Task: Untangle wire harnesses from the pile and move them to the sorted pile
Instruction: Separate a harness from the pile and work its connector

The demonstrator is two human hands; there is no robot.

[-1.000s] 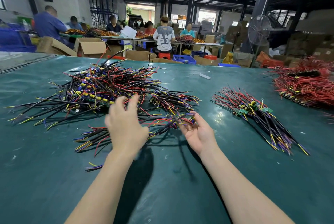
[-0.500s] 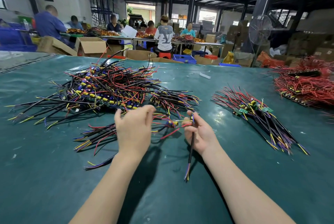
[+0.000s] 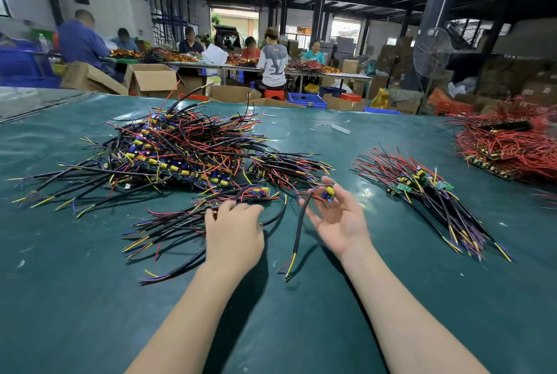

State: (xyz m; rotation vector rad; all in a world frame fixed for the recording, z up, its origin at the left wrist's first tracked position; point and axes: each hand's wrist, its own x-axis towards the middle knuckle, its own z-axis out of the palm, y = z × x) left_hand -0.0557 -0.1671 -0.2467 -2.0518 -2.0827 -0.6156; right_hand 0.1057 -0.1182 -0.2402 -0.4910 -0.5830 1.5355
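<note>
A big tangled pile of wire harnesses (image 3: 180, 156), black, red, yellow and blue, lies on the green table at the left. A smaller loose bundle (image 3: 168, 229) lies in front of it. My left hand (image 3: 233, 232) rests on that bundle, its fingers curled down over the wires. My right hand (image 3: 337, 220) is palm up and pinches one wire harness (image 3: 298, 232) by its yellow and blue part; the black cable hangs down to the table. The sorted pile (image 3: 428, 192) lies fanned out to the right of my right hand.
A heap of red wires (image 3: 506, 147) sits at the far right of the green table (image 3: 90, 298). Cardboard boxes (image 3: 150, 78) and blue crates stand past the far edge. Several people work at tables behind, and a standing fan (image 3: 431, 51) is at the back right.
My right hand has lifted one harness out of the near bundle and turned palm up, moving right. My left hand has come down from the big pile onto the near bundle.
</note>
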